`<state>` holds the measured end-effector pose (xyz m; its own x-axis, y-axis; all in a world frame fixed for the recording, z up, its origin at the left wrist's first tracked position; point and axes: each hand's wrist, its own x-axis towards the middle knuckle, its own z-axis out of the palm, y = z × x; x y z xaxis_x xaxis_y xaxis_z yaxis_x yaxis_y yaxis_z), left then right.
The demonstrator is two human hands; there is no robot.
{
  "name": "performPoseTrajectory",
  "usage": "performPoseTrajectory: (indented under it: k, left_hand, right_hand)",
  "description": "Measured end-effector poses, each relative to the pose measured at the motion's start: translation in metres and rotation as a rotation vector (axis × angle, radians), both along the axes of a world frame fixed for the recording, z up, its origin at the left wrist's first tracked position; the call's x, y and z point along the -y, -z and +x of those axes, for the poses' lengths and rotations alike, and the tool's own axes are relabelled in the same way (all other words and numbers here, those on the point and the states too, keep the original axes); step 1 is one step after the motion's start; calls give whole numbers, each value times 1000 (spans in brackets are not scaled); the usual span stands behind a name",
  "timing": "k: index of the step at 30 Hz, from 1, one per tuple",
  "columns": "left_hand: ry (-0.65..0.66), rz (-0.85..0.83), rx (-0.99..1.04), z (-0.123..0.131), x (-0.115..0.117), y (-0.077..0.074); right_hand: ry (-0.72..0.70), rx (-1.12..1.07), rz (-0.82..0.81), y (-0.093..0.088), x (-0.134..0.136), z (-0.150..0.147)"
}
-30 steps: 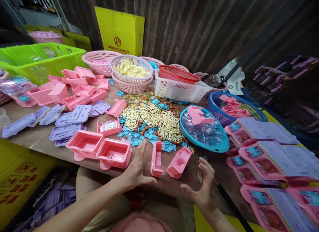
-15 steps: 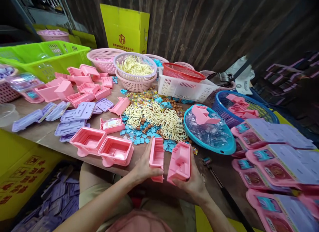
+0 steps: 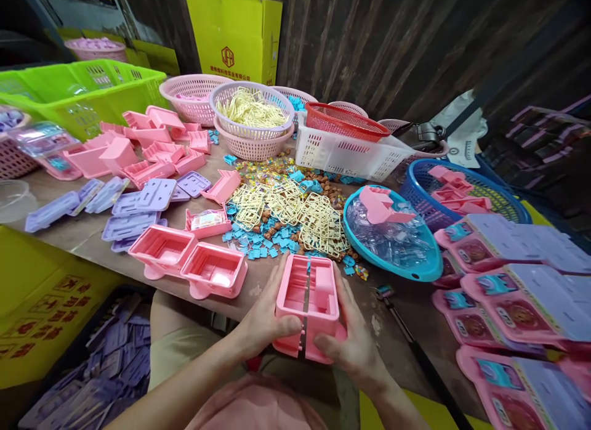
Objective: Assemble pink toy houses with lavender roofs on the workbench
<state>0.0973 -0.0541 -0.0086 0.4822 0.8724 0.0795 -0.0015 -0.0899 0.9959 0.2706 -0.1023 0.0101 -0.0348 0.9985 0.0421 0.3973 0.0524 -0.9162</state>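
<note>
Just left of the blue tray [image 3: 401,271], and nearer the person than it, two pink moulded halves were held side by side over the near edge of the table [image 3: 392,325], open faces up. The left hand [image 3: 265,322] had its grip clamped on the left half [image 3: 292,294], thumb on the near end and fingers along the outer wall. The right hand [image 3: 355,350] was clamped the same way on the right half [image 3: 323,297]. A thin dark seam ran between the halves, so they stood almost touching but not fully closed.

They looked like thin-walled hard plastic: light, stiff and smooth, probably a little slippery against bare skin. The long side walls would likely bow under a hard squeeze at mid-length. The firmer places to hold seemed to be the outer walls near the corners and the stepped near ends, where both thumbs sat. Any small lugs along the meeting edges would be the parts most apt to snap under sideways force, though none could be made out clearly.

Left of the blue tray lay cream frames [image 3: 295,211] over small blue pieces [image 3: 258,248]. Well to its left, two open pink shells [image 3: 189,260] sat touching each other.
</note>
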Motion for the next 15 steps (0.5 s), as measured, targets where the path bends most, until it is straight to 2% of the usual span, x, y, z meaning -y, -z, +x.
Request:
performPoseTrajectory:
  k: [10, 15]
  left_hand:
    - [61, -45, 87, -2, 0, -3]
    - [52, -50, 45, -7, -1, -7]
  right_hand:
    - [-44, 74, 36, -10, -4, 1]
    - [-104, 75, 30, -21, -7, 2]
